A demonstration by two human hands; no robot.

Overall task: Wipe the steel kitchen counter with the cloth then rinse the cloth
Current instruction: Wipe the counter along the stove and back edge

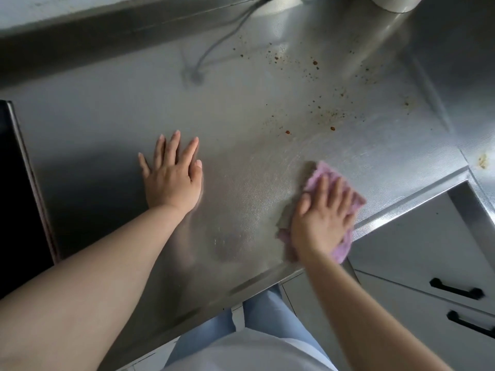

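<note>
The steel counter (241,108) fills most of the view, textured and dull grey. My right hand (321,218) lies flat on a pink-purple cloth (318,174), pressing it onto the counter close to the front edge at the right. Parts of the cloth stick out beyond my fingers and below my palm. My left hand (171,172) rests flat on the bare steel to the left, fingers spread, holding nothing. Brown specks and stains (316,65) are scattered over the far right part of the counter, beyond the cloth.
A black hob edge (18,183) borders the counter at the left. A round steel pot base (393,4) stands at the top right. A grey cable (214,46) lies at the back. White drawers with black handles (455,290) sit below at the right.
</note>
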